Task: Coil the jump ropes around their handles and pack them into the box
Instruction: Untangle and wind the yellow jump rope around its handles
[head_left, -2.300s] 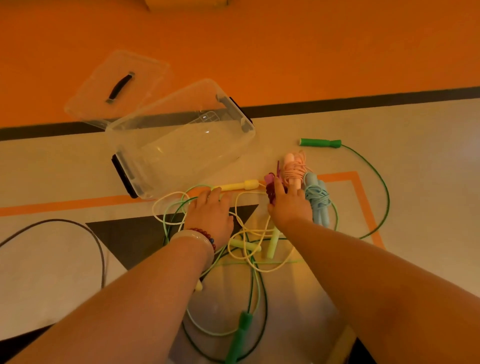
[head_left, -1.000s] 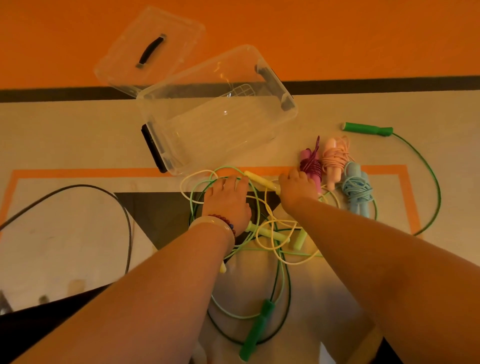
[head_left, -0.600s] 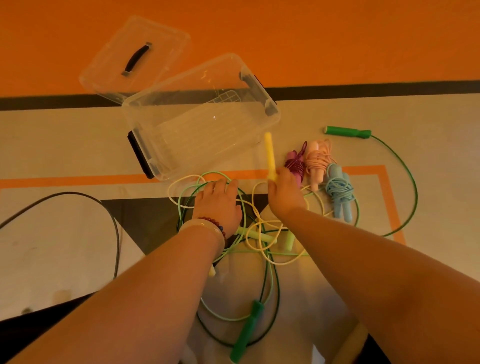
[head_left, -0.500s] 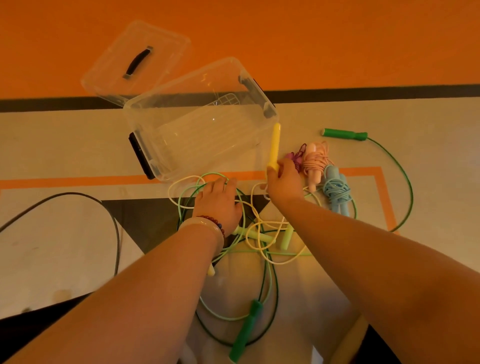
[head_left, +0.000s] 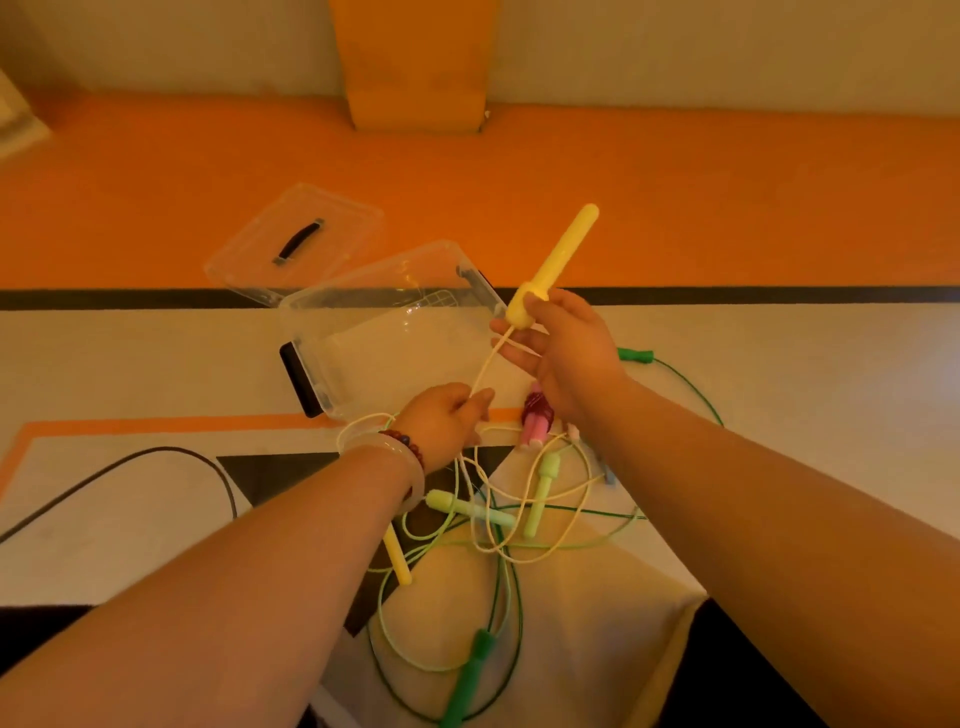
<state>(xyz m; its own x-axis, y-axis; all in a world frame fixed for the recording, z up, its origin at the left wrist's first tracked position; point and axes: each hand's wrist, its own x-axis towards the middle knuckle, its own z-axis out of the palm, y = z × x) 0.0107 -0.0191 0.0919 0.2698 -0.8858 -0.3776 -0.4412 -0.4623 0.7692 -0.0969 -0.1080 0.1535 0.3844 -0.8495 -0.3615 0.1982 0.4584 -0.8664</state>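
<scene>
My right hand (head_left: 563, 358) holds a yellow jump-rope handle (head_left: 558, 260) raised in the air, tip pointing up and right. Its yellow cord (head_left: 485, 366) runs down to my left hand (head_left: 441, 423), which pinches it just above the floor. Below lies a tangle of loose ropes: a second yellow handle (head_left: 397, 561), two pale green handles (head_left: 470, 509), and a dark green handle (head_left: 467, 680). A coiled purple and pink rope (head_left: 535, 421) shows under my right wrist. The clear plastic box (head_left: 332, 364) stands open behind my hands, with nothing inside.
The box's clear lid (head_left: 296, 241) with a black grip lies behind the box on the orange floor. Another dark green handle (head_left: 636, 356) lies to the right with its cord looping away. A black cable (head_left: 156, 457) curves across the floor at left.
My right hand has lifted the yellow handle high off the floor, pulling its cord taut. My left hand has come off the tangle and taken hold of that cord. The camera has tilted up.
</scene>
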